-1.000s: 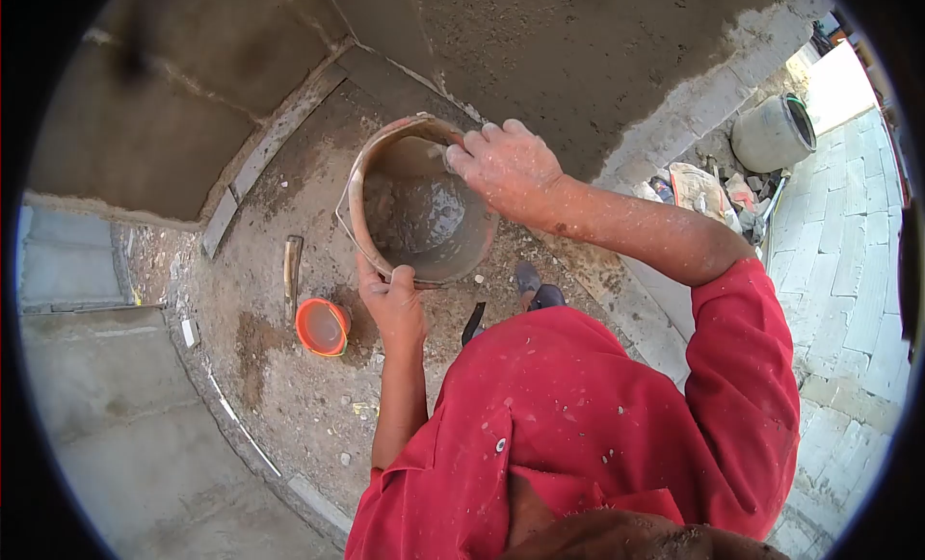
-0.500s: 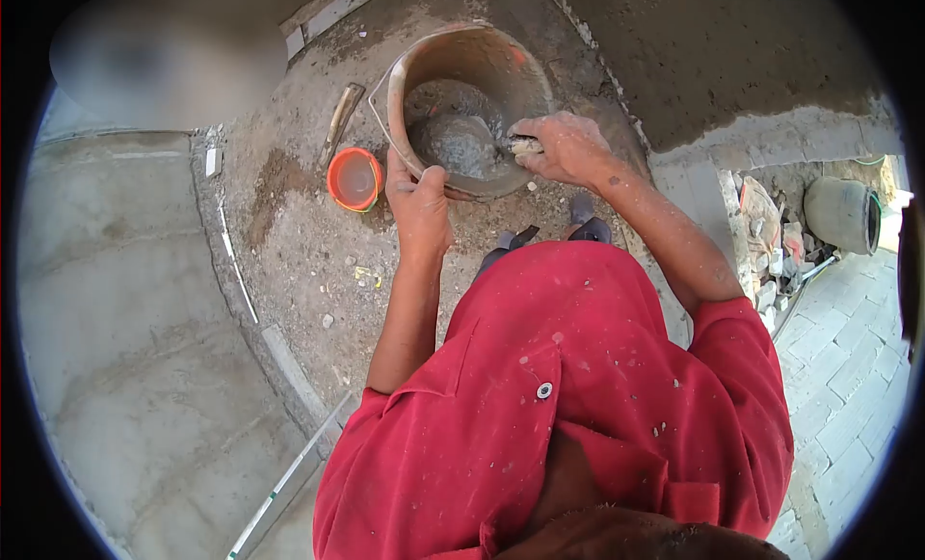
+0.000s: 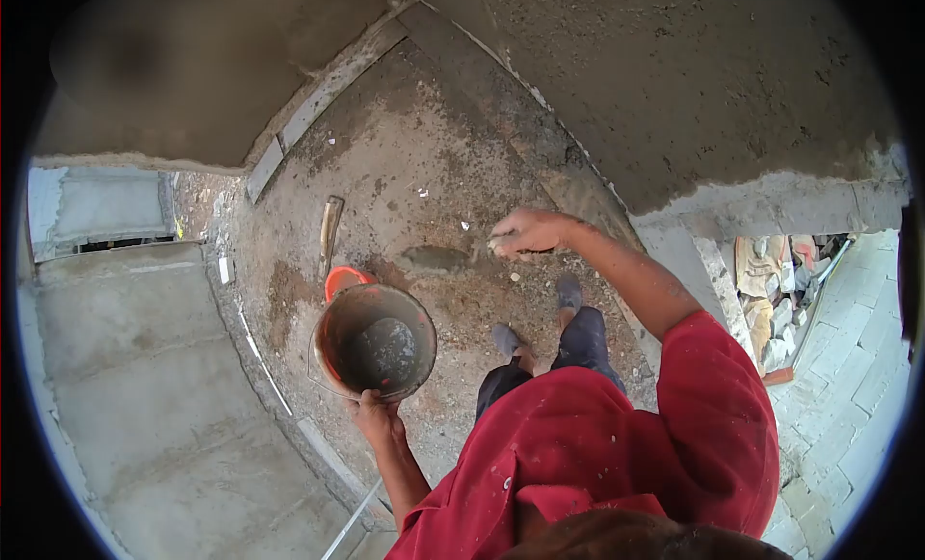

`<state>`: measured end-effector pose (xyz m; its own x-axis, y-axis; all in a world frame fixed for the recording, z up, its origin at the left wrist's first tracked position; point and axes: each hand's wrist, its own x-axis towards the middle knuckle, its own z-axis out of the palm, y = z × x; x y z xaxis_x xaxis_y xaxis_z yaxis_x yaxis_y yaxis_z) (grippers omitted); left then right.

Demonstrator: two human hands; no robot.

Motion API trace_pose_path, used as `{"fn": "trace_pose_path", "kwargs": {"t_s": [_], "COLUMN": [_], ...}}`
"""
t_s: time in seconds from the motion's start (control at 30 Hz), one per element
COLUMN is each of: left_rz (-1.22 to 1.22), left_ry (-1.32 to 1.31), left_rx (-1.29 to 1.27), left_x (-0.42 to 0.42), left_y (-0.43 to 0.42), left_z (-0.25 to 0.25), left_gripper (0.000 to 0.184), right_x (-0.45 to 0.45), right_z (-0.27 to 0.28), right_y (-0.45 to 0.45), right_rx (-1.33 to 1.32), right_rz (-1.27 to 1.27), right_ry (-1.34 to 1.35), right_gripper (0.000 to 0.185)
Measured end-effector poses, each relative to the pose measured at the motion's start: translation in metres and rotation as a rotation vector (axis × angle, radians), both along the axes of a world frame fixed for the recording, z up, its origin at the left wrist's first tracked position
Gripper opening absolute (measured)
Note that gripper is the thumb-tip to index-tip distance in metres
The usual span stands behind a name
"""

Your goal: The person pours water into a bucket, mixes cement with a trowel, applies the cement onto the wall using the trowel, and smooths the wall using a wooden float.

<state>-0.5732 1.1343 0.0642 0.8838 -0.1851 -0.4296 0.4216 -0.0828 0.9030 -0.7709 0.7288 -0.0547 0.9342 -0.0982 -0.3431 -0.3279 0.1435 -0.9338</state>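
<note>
My left hand (image 3: 378, 420) grips the near rim of a mortar-stained bucket (image 3: 381, 333), fingers wrapped over its edge. The bucket is tilted so that its grey-smeared inside faces me. Its wire handle hangs on the left side. My right hand (image 3: 528, 234) is closed around the pale handle end of a trowel, most of which the fingers hide. To the left of that hand, the trowel's grey, mortar-coated blade (image 3: 436, 259) shows over the ground, blending with it.
A small orange bucket (image 3: 345, 279) is partly hidden behind the big one. Beyond it lies a wooden-handled tool (image 3: 330, 234). Plastered walls (image 3: 665, 88) rise ahead and right, and a low concrete surface (image 3: 145, 348) lies left. Rubble (image 3: 776, 309) is piled at the right.
The bucket has been lifted and swung left toward me in my left hand, tilting. My right hand and the trowel have come out of it and now stand apart over the ground.
</note>
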Motion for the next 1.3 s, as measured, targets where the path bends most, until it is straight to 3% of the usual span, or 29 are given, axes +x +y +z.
{"fn": "trace_pose_path", "kwargs": {"t_s": [0.03,0.07,0.17,0.23,0.37,0.4,0.47,0.53,0.63,0.7,0.8,0.87,0.9,0.93,1.0,1.1,1.13,1.3], "left_rz": [-0.002,-0.028,-0.039,-0.063,-0.204,-0.261,-0.374,-0.475,-0.554,-0.578,-0.589,-0.611,-0.62,-0.609,-0.599,-0.601,-0.603,-0.494], "left_ry": [0.011,0.001,0.059,0.099,0.133,0.123,0.091,0.059,-0.038,-0.1,-0.177,-0.313,-0.398,-0.468,-0.549,-0.566,-0.577,-0.503], "left_rx": [0.014,0.05,0.038,0.025,-0.042,-0.088,-0.141,-0.2,-0.257,-0.28,-0.324,-0.344,-0.341,-0.322,-0.333,-0.373,-0.356,-0.297], "left_x": [-0.006,-0.013,-0.027,-0.039,-0.051,-0.055,-0.06,-0.065,-0.077,-0.074,-0.074,-0.07,-0.068,-0.063,-0.055,-0.05,-0.048,-0.045], "left_y": [-0.005,-0.008,-0.02,-0.032,-0.064,-0.07,-0.083,-0.091,-0.085,-0.075,-0.045,-0.019,-0.01,-0.001,0.02,0.043,0.05,0.087], "left_z": [-0.004,-0.006,-0.01,-0.01,-0.007,-0.005,0.002,0.006,0.011,0.021,0.045,0.056,0.064,0.067,0.074,0.081,0.081,0.075], "left_gripper": [0.083,0.083,0.081,0.077,0.073,0.073,0.073,0.072,0.071,0.069,0.067,0.066,0.066,0.066,0.066,0.067,0.068,0.064], "right_x": [-0.029,-0.066,-0.174,-0.202,-0.171,-0.162,-0.129,-0.093,-0.048,-0.031,-0.022,-0.012,-0.01,-0.011,-0.001,-0.004,-0.004,0.01], "right_z": [-0.01,-0.017,0.095,0.182,0.225,0.206,0.205,0.185,0.158,0.159,0.213,0.228,0.24,0.228,0.23,0.224,0.214,0.168], "right_y": [-0.049,-0.088,-0.148,-0.119,-0.035,-0.016,0.025,0.061,0.133,0.175,0.2,0.199,0.201,0.203,0.212,0.236,0.239,0.29], "right_rx": [-0.067,-0.1,-0.615,-0.787,-1.101,-1.275,-1.22,-1.358,-1.575,-1.605,-1.823,-1.955,-1.831,-1.916,-1.8,-1.592,-1.518,-1.152], "right_rz": [-0.07,-0.383,-1.055,-1.033,-0.677,-0.592,-0.36,-0.199,-0.115,-0.028,-0.076,-0.098,0.038,-0.042,0.011,0.057,0.05,-0.036], "right_ry": [0.018,0.042,0.038,0.204,0.226,0.179,0.242,0.204,0.159,0.138,0.06,0.196,0.282,0.114,0.23,0.261,0.23,0.04], "right_gripper": [0.032,0.033,0.049,0.049,0.046,0.043,0.036,0.026,0.024,0.031,0.029,0.028,0.027,0.015,0.032,0.029,0.039,0.044]}}
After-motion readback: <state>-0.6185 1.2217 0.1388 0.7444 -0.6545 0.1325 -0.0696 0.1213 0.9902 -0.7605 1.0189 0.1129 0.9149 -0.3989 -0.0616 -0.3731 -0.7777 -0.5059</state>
